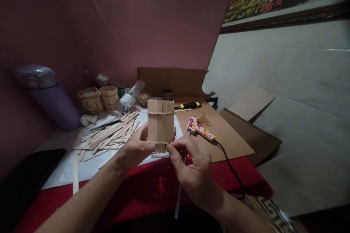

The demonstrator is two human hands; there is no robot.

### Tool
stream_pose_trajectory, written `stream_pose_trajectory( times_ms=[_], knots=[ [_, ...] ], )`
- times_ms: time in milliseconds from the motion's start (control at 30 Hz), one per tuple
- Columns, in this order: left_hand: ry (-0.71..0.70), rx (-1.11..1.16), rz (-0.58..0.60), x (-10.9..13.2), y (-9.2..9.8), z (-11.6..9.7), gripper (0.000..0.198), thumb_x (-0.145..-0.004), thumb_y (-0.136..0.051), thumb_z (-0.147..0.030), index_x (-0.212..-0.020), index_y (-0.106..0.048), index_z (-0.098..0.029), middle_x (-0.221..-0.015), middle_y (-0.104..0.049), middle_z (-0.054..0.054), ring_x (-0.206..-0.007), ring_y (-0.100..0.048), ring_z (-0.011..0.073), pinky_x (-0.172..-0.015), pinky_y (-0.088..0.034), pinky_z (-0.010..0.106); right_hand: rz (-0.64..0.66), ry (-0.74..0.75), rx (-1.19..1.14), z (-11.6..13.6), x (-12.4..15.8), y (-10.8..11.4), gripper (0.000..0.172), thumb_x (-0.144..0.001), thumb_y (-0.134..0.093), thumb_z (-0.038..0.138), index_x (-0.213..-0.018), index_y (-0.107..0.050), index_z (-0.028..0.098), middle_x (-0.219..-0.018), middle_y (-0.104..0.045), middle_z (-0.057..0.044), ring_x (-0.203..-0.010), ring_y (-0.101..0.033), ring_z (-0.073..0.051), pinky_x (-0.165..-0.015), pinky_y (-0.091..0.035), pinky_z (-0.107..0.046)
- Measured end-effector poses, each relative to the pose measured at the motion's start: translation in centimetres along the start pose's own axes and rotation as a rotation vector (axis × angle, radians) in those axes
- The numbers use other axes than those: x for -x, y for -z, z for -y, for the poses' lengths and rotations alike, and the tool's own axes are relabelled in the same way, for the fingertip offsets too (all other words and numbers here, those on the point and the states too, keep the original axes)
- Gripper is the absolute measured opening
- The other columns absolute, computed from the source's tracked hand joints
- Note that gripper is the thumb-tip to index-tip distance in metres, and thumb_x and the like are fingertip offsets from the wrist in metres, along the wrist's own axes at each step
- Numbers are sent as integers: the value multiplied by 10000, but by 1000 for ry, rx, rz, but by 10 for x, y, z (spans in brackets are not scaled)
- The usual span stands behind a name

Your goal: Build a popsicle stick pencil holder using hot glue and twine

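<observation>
I hold a small round holder made of upright popsicle sticks, bound with twine near its top and bottom, upright above the table. My left hand grips its lower left side, fingers closed round it. My right hand pinches its lower right edge with thumb and forefinger, right at the bottom twine band. A pile of loose popsicle sticks lies just left of the holder on a white sheet.
A patterned glue gun with a black cord lies on brown cardboard to the right. Behind are two finished stick baskets, a twine ball, a plastic bottle, a yellow-black cutter and a purple appliance. A red cloth covers the near table.
</observation>
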State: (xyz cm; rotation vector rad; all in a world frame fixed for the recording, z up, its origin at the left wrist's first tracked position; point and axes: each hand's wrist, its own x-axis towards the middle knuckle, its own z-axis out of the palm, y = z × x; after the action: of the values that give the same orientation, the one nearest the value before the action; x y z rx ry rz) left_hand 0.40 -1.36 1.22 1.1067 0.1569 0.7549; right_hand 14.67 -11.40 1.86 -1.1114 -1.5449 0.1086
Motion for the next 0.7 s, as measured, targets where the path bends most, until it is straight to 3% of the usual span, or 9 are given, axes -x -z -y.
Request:
stream_pose_trajectory(
  times_ms=[267,500,700],
  knots=[
    [3,-7,-16,-1,3,3,534,-608,-822,-271,-1113,-681,-169,-1013,-705,94,-926,-643,244,-821,-490,336,-10,-118,-63,2,-1,-1,160,-909,-572,199,-754,-599,170,-641,-581,23,-535,-537,-88,-496,-409,-205],
    [1,-49,-108,-2,-2,3,600,-583,-846,-295,-1135,-650,-168,-1005,-692,92,-914,-628,239,-801,-478,334,-27,-109,17,-5,-2,-4,157,-903,-573,190,-749,-600,172,-660,-598,7,-582,-560,-110,-527,-421,-229],
    [-36,-68,-173,-4,-5,3,407,-678,-787,-306,-1028,-655,-146,-876,-676,76,-782,-609,195,-698,-448,299,8,-189,-131,-4,-2,-5,122,-920,-586,266,-833,-596,182,-693,-621,9,-555,-566,-104,-502,-435,-220]
  ],
)
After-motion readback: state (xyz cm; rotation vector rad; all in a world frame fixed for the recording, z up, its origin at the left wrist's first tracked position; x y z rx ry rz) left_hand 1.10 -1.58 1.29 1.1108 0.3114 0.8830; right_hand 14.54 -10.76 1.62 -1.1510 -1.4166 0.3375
